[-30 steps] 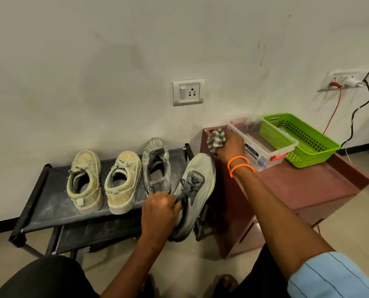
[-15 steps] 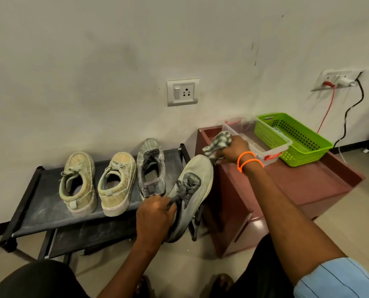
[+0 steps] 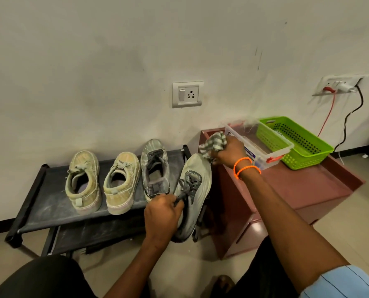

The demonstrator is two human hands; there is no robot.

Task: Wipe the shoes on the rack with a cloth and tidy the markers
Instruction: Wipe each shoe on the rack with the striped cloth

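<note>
A: We see the left hand gripping the heel end of a dusty grey lace-up sneaker, held tilted off the right end of the black two-tier shoe rack, toe pointing up and away.

B: We note the right hand, with two orange bands at the wrist, closed around a bunched grey-and-white striped cloth, which touches the toe of the held sneaker.

A: On the rack's top shelf we count three shoes: two beige canvas shoes side by side, and the matching grey sneaker beside them.

B: To the right we see a maroon desk carrying a clear plastic box with an orange latch and, touching it, a green perforated plastic basket. We cannot make out markers.
</note>
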